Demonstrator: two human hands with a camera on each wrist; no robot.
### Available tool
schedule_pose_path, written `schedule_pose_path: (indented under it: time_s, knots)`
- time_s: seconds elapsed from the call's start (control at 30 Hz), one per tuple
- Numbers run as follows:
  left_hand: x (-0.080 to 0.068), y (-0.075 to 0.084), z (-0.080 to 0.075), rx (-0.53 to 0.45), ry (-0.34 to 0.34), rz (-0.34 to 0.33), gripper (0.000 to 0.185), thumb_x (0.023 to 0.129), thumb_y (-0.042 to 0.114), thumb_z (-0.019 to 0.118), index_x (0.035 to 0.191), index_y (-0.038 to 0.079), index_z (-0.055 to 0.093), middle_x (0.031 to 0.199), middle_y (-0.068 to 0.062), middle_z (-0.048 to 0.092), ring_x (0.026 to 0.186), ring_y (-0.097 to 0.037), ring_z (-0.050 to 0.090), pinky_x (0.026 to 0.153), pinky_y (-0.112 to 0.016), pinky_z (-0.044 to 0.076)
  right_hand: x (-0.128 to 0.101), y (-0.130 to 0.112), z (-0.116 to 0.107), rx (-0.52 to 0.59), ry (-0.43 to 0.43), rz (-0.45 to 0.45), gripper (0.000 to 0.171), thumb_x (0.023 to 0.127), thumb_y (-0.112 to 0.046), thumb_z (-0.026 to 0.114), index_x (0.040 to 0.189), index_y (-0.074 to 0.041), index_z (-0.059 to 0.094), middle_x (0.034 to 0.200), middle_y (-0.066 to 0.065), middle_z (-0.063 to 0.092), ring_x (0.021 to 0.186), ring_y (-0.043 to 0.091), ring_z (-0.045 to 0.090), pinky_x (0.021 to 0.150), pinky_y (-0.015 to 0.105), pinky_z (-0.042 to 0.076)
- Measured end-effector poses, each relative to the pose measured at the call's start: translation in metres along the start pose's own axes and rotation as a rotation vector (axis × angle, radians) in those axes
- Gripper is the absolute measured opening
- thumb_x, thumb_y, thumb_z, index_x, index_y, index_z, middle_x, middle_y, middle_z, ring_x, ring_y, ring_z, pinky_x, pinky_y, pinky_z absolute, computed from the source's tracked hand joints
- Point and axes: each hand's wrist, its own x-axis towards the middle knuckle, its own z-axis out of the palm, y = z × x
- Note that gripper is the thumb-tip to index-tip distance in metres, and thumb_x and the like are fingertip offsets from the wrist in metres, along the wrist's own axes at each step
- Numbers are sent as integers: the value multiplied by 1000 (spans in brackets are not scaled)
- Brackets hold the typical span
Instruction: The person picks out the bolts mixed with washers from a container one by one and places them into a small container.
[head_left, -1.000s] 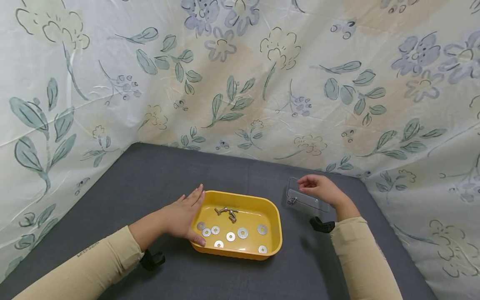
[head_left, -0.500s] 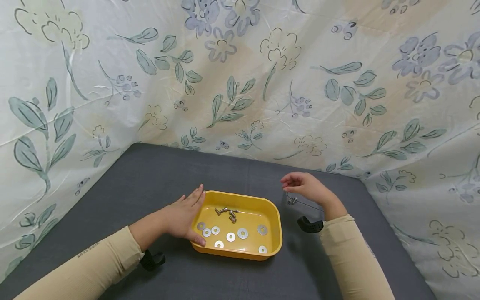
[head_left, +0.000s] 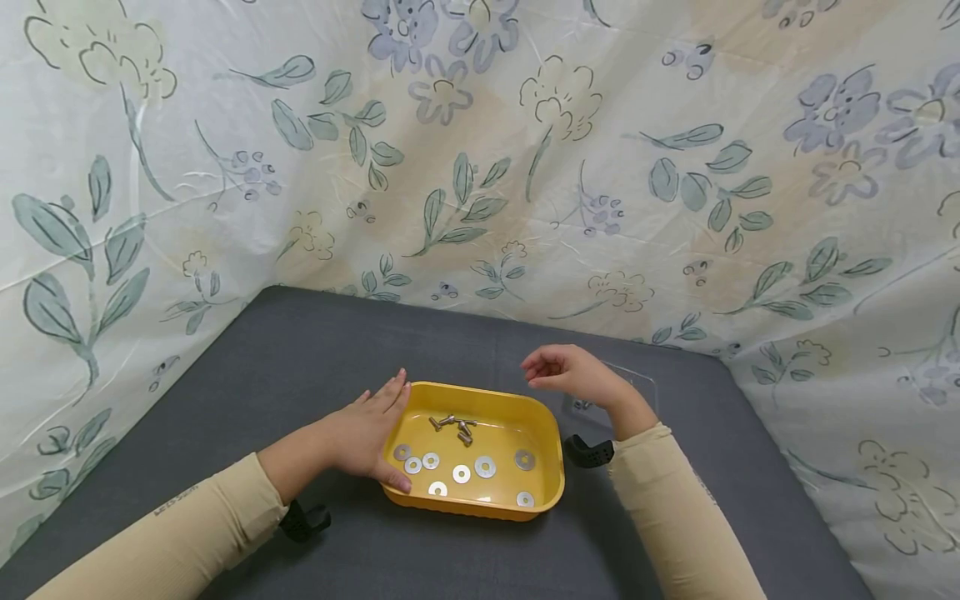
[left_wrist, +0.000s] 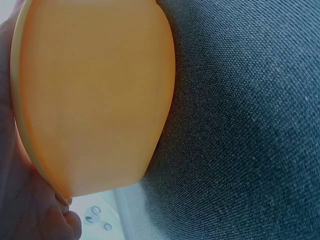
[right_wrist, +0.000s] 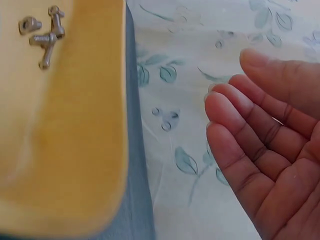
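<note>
The right hand's fingers [right_wrist: 235,145] are loosely bent and slightly spread, holding nothing; the palm faces up and in. The right hand [head_left: 564,372] hovers above the far right corner of the tray [head_left: 551,467], clear of it, the forearm in a beige sleeve [head_left: 675,517] running back toward the near edge, with a black wrist mount [head_left: 588,452] beneath it.

The left hand's fingers [head_left: 386,396] lie straight and together along the tray's left end, the thumb [head_left: 393,479] pressing the near left corner; the left hand [head_left: 360,433] rests flat against the tray wall without curling round it. The left wrist view shows the tray's outer wall close against the palm.

The tray is yellow, with rounded corners, and sits on the desk [head_left: 300,358] near the middle. In it lie seven washers [head_left: 484,466], flat and spread over the near half, and a small cluster of bolts [head_left: 453,425] at the far side; about four or five, the exact count cannot be told. Behind the right wrist, just right of the tray, a clear box [head_left: 637,385] lies on the desk, partly hidden by the arm.

The desk is covered in dark grey fabric. A pale sheet [head_left: 480,167] printed with green leaves and blue and yellow flowers hangs behind and on both sides of it.
</note>
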Motion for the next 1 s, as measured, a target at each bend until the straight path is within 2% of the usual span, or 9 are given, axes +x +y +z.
schedule_pose_path:
  time_s: [0.13,0.37,0.7,1.0]
  knots:
    - [0,0,1,2,3,9,133,55,86,51,146,2,2,151,-12,-14,139,-24,-2,108,-52,15,7,-4,9,-10,-30,-25,24,85,-17,65,108,-10,63,98,5,64,89,16,59,78,28,50]
    - [0,0,0,-9,7,16,133,55,85,53,146,2,3,151,-12,-13,140,-25,-1,108,-52,15,14,-10,22,14,-64,-41,21,86,-14,64,106,-10,64,101,14,63,88,17,59,77,29,50]
    - [1,0,0,9,-3,2,133,55,85,52,146,2,2,151,-12,-14,140,-24,-2,108,-52,15,21,-8,39,42,-122,-45,26,86,-12,64,109,0,62,99,10,63,86,18,59,78,28,50]
    - [1,0,-1,-5,-11,-6,133,55,85,53,146,3,1,151,-11,-14,140,-24,-2,108,-52,14,26,-5,49,58,-177,-49,28,87,-12,62,110,3,60,99,11,62,86,16,59,78,27,50]
